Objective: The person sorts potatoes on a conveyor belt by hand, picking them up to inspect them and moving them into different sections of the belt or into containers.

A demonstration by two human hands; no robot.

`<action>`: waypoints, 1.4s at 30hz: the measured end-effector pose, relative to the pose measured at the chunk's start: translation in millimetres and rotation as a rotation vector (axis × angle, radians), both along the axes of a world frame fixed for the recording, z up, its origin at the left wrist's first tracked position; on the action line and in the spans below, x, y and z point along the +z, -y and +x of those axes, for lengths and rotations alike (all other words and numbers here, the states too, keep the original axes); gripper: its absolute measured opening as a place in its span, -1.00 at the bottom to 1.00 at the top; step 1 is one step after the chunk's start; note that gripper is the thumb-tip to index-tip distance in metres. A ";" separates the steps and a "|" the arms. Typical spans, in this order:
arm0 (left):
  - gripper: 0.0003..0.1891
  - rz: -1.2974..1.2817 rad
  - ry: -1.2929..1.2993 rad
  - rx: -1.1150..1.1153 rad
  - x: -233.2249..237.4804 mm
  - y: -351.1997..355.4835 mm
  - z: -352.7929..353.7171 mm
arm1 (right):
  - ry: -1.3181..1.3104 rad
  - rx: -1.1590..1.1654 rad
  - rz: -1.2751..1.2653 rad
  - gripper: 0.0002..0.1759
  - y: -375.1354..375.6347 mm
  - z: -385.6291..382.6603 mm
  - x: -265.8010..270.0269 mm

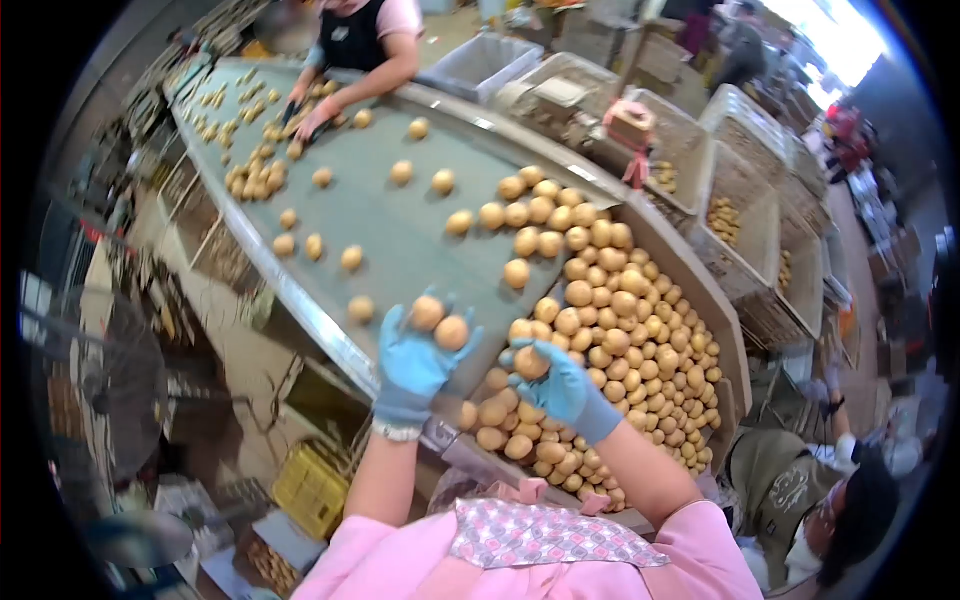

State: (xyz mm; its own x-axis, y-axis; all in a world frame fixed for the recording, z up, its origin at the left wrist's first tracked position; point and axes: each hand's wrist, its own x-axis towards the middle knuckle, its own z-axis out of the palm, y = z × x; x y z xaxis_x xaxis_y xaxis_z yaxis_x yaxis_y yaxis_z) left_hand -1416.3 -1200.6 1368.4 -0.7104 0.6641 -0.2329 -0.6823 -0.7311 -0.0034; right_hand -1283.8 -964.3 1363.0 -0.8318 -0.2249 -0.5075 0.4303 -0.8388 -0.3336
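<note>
My left hand [412,362], in a blue glove, is above the near end of the green belt [390,225]. Its fingers curl around two round yellow-brown potatoes [440,322]. To its right, my right hand [568,392], also gloved in blue, grips one potato [531,363] at the edge of the heap. The large heap of potatoes [640,340] fills the end of the sorting table beside and beyond my right hand. A loose potato [361,309] lies on the belt just left of my left hand.
A metal rail [300,300] edges the belt on the left. Across it, a co-worker's hands [312,118] handle more potatoes. Crates [745,215] line the right side, some holding potatoes. Another person [810,500] is at the lower right. A yellow crate [311,490] stands low on the left.
</note>
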 end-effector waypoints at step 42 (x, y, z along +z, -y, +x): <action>-0.60 -0.384 0.686 0.563 -283.0 261.8 170.8 | 0.043 0.187 0.136 -0.52 102.4 67.9 11.1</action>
State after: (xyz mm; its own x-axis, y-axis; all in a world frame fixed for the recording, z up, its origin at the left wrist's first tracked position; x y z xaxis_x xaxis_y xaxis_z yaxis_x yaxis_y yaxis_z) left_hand -1245.5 -1462.4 1085.4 -0.5300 0.0599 -0.8459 -0.1697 -0.9848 0.0366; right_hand -1216.0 -1066.7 1374.2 -0.7591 -0.3001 -0.5777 0.5902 -0.6916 -0.4163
